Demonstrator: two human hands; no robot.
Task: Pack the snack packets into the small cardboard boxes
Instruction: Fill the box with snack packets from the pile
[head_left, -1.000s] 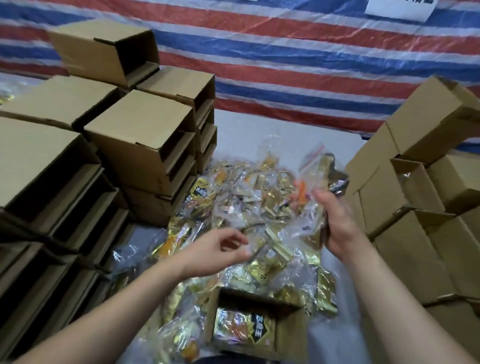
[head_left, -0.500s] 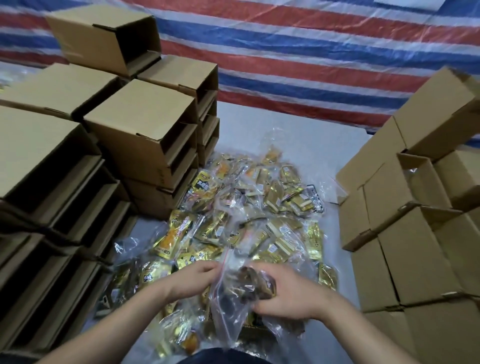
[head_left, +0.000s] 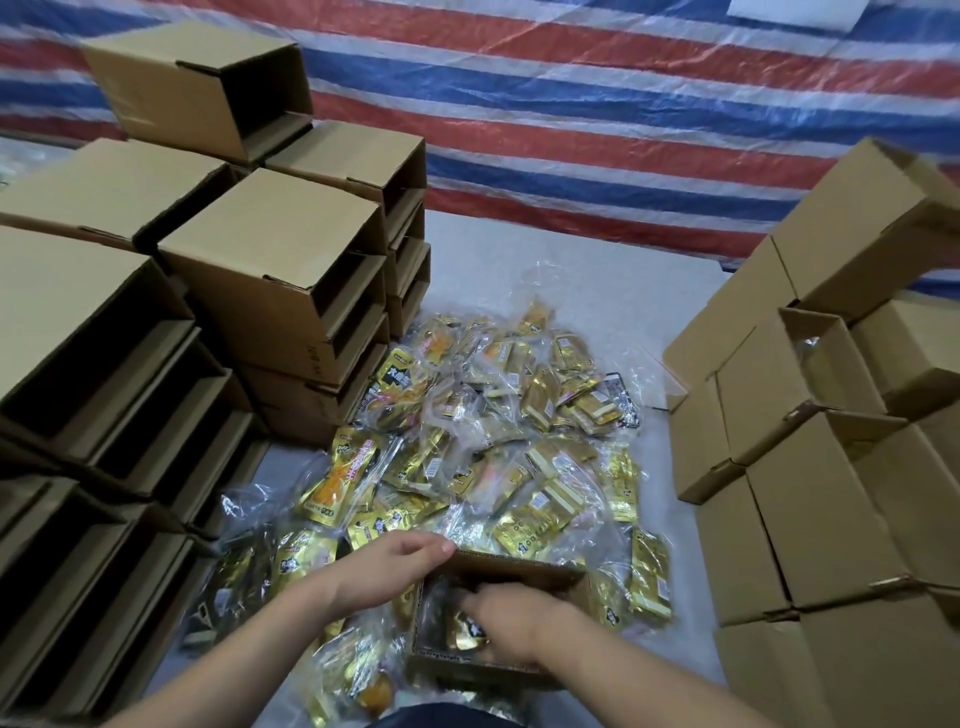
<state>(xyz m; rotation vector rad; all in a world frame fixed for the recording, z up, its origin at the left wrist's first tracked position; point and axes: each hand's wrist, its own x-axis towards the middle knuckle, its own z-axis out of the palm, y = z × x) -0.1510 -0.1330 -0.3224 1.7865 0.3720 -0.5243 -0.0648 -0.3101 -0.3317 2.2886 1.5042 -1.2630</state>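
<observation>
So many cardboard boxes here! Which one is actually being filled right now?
The small open box nearest the person, amid the packets: the left hand rests on its rim, the right hand reaches inside. The others sit stacked at either side.

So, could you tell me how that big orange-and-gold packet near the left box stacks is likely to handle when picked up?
The orange-and-gold packet looks like a thin foil pouch, so it will probably flex rather than stay stiff. Its glossy surface may be slippery, especially against the clear plastic bags around it. It lies flat, so rolling seems unlikely.
</observation>
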